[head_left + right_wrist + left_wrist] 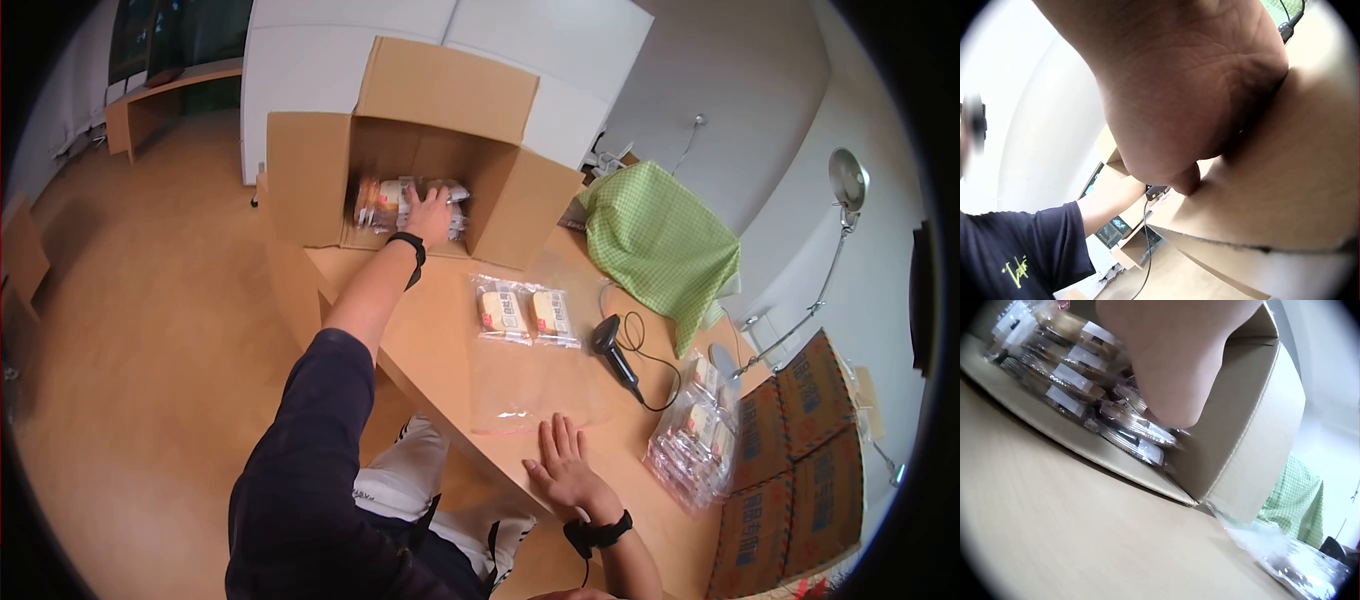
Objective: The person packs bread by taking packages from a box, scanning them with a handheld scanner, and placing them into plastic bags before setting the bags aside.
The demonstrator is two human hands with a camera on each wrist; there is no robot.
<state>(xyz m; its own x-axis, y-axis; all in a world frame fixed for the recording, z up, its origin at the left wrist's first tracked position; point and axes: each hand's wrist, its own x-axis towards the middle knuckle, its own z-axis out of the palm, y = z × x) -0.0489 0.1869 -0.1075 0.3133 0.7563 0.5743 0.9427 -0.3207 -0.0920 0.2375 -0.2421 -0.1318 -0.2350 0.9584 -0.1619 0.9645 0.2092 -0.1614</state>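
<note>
My left hand (pixel 430 215) reaches into an open cardboard box (pixel 450 85), its spread fingers over clear-wrapped bread packets (pixel 388 205). In the left wrist view, stacked packets (pixel 1072 380) with white labels lie beside the hand (pixel 1172 362), whose fingertips are hidden. My right hand (pixel 570 475) rests palm down on the table, fingers extended at the near edge of a large clear plastic bag (pixel 530 395). Two bread packets (pixel 502 312) lie side by side at the bag's far end. Seen from the right wrist, the palm (pixel 1191 106) presses close to the tabletop.
A black barcode scanner (pixel 615 358) with a coiled cord lies right of the bag. Further right stands a filled clear bag of packets (pixel 695 435), next to printed cardboard (pixel 790 450). A green checked cloth (pixel 655 240) covers something behind. The table's edge (pixel 420 395) runs along my side.
</note>
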